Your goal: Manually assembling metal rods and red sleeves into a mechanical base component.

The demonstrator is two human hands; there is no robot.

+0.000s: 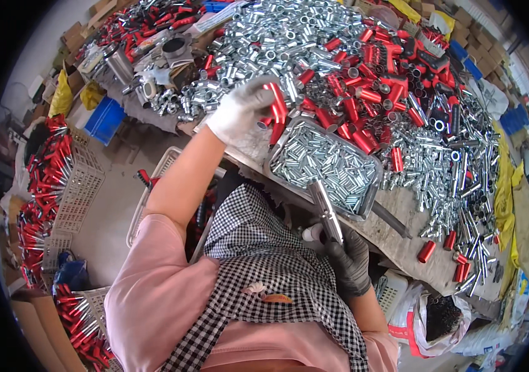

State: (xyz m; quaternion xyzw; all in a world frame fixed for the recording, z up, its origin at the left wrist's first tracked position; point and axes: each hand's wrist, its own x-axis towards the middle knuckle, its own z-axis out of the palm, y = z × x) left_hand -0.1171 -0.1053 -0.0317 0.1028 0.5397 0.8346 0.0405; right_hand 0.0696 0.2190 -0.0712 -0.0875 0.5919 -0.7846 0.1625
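In a white glove, my left hand point(240, 113) is raised over the near edge of the heaped workbench, its fingers closed on a shiny red angled metal piece point(277, 110). Just to the right of it lies a metal tray point(371, 199) filled with small silver pins point(320, 162). My right hand point(349, 263), gloved in dark grey, is low in front of my apron. It grips a silver metal tube with a slotted side point(324, 208), which points up toward the tray. The fingers of this hand are partly hidden behind the tube.
Silver sleeves point(277, 37) are heaped at the back, and red sleeves point(367, 93) lie right of them. Loose silver rods point(429, 180) cover the bench's right side. Baskets of red-handled tools point(78, 186) stand on the left floor, near a blue bin point(104, 121). An open sack point(441, 319) sits lower right.
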